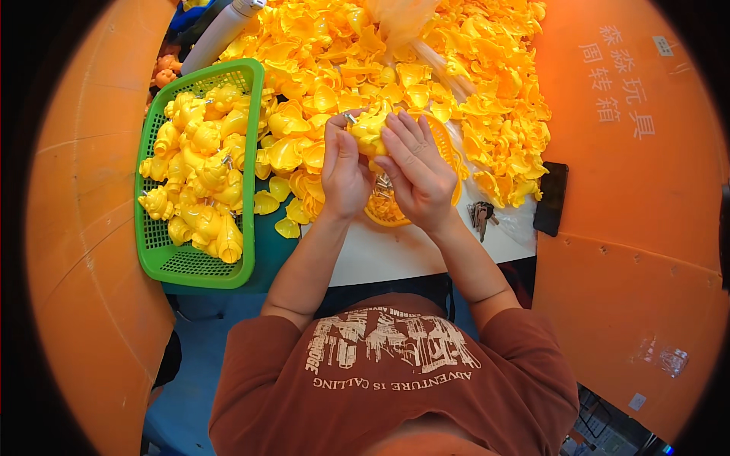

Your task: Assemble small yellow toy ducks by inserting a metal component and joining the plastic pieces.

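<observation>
Both my hands are closed around a glossy yellow plastic toy figure [369, 131] above the near edge of the pile. My left hand [347, 176] grips its left side, where a small metal piece [350, 118] sticks out by my fingertips. The fingers of my right hand [417, 163] lie pressed together over its right side, hiding part of it. Below my hands sits a yellow basket [392, 222] with small metal parts and little yellow-orange pieces in it; my hands cover some of it.
A green basket [256, 163] of assembled yellow figures stands at the left. Loose yellow shell pieces [498, 99] are heaped across the far table. Keys [480, 218] and a dark phone [551, 199] lie at the right. A grey bottle [220, 36] leans far left; orange panels [631, 213] flank the table.
</observation>
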A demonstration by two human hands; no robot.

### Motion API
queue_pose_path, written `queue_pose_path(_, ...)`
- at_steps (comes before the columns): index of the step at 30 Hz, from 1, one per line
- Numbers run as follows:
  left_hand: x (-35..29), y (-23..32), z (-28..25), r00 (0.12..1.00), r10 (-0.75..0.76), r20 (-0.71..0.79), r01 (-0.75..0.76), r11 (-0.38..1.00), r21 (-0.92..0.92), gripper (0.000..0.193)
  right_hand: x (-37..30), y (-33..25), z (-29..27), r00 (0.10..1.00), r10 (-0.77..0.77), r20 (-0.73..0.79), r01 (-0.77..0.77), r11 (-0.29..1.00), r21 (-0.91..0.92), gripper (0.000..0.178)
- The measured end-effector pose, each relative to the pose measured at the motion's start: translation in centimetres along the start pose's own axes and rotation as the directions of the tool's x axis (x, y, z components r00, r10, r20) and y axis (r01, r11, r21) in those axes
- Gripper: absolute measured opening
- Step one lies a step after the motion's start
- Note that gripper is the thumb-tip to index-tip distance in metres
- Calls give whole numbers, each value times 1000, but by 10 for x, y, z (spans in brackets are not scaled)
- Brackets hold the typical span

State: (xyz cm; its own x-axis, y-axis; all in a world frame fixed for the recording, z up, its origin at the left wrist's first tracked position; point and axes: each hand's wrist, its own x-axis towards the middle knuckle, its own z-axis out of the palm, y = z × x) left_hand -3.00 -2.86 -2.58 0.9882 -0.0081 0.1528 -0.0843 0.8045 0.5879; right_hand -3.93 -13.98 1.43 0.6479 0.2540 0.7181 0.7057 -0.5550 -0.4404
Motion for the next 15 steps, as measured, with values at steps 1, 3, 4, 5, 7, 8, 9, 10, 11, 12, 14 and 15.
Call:
queue_pose_path(1, 0, 1, 0, 1000, -3, 2, 3, 1000, -31, 38, 1, 2, -2, 1000, -5, -2, 5, 1000, -4, 32)
queue_pose_path(3, 0, 2, 0, 1000, -1, 26, 2, 1000, -17, 38, 1, 3, -4, 1000, -10, -3, 10, 1000, -8, 32)
queue_pose_path(4, 0, 2, 0, 999, 1, 51, -1, 1000, -5, 39, 2, 2, -5, 999, -32, -1, 32, 999, -24, 33)
queue_pose_path(5, -1, 2, 0, 999, 2, 50, -1, 1000, -7, 39, 3, 2, -6, 999, -55, 1, 55, 998, -40, 33)
queue_pose_path(7, -1, 3, 1, 998, -1, 59, 1, 1000, 3, 38, 4, 3, -7, 998, -58, 17, 59, 997, -39, 33)
queue_pose_path(8, -1, 3, 1, 998, 0, 57, 0, 1000, 3, 38, 4, 3, -7, 998, -62, 31, 63, 997, -39, 33)
queue_pose_path(9, -1, 3, 0, 998, -10, 63, 12, 1000, -20, 38, 4, 3, -8, 998, -62, 32, 63, 997, -38, 33)
queue_pose_path(10, -1, 3, 0, 997, -20, 69, 23, 999, -42, 38, 5, 4, -8, 997, -70, 32, 71, 997, -40, 32)
queue_pose_path(11, -1, 3, -1, 997, -20, 68, 23, 999, -43, 38, 5, 4, -8, 996, -78, 32, 80, 996, -41, 32)
queue_pose_path(12, -1, 3, -1, 997, -19, 73, 21, 999, -32, 39, 5, 4, -8, 996, -78, 32, 80, 996, -41, 32)
queue_pose_path(14, -1, 3, -1, 997, -18, 77, 20, 1000, -22, 40, 6, 5, -7, 994, -98, 47, 101, 994, -46, 32)
queue_pose_path(15, -1, 2, 0, 998, -6, 65, 11, 997, -76, 40, 6, 5, -7, 994, -98, 48, 100, 994, -46, 32)
